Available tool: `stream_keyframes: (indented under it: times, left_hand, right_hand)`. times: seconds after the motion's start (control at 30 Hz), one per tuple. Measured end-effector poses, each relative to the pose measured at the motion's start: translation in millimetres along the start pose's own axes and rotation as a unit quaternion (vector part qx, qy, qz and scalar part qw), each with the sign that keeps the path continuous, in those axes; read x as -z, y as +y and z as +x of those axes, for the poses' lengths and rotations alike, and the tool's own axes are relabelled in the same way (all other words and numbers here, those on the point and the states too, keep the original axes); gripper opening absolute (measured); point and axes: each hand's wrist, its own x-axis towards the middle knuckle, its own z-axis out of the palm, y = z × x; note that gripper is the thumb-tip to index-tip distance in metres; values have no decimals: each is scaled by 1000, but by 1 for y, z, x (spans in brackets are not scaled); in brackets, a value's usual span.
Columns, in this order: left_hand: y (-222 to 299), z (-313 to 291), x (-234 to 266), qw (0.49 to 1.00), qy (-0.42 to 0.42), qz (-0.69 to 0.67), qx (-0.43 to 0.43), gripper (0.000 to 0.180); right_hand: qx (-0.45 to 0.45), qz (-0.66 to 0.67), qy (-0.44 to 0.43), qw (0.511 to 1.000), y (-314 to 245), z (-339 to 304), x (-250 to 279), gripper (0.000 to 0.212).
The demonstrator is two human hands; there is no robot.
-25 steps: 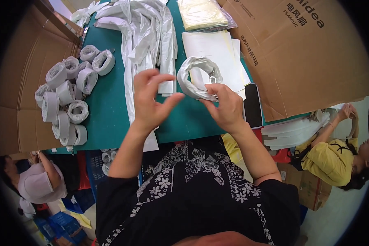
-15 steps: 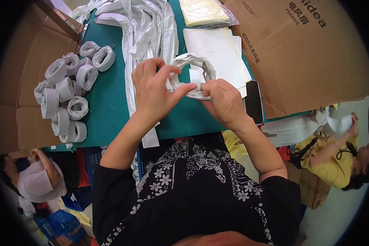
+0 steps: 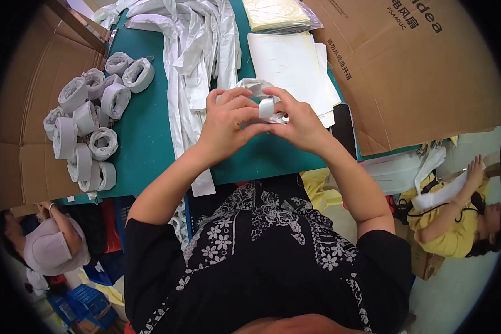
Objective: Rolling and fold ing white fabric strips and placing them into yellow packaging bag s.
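Between my hands is a rolled white strip (image 3: pixel 254 84), bent into a ring above the table. A short white paper band (image 3: pixel 266 108) lies across its near side. My left hand (image 3: pixel 227 119) is closed round the left of the roll, fingers over the top and thumb below. My right hand (image 3: pixel 299 122) grips the right side, its index finger by the paper band and its thumb tip close to the left thumb. Fingers hide much of the roll. Just beyond and left, long white strips (image 3: pixel 200 50) lie heaped on the green table (image 3: pixel 142 111).
Several finished-looking white rolls (image 3: pixel 85 118) sit grouped at the left, beside a cardboard wall (image 3: pixel 33 111). White sheets (image 3: pixel 286 67) and a yellow bagged stack (image 3: pixel 278 14) lie ahead right, next to a large carton (image 3: pixel 417 83). Co-workers sit at far left and right.
My left hand has closed onto the roll from a looser, spread pose. Both hands have drawn together, and the ring now shows less between them. The right co-worker's white strip has moved lower.
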Motion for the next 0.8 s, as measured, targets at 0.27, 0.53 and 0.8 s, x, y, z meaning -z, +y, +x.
stream_keyframes:
  times: [0.27, 0.53, 0.8]
  left_hand:
    - [-5, -3, 4, 980, -76, -109, 150, 14]
    - [-16, -13, -1, 993, -26, -101, 63, 15]
    - [-11, -18, 1, 965, -80, -207, 137, 17]
  right_hand:
    - [63, -45, -44, 996, 16, 9, 6, 53]
    - [-42, -21, -113, 992, 21, 4, -4, 34]
    - [-31, -62, -102, 992, 22, 8, -9, 42]
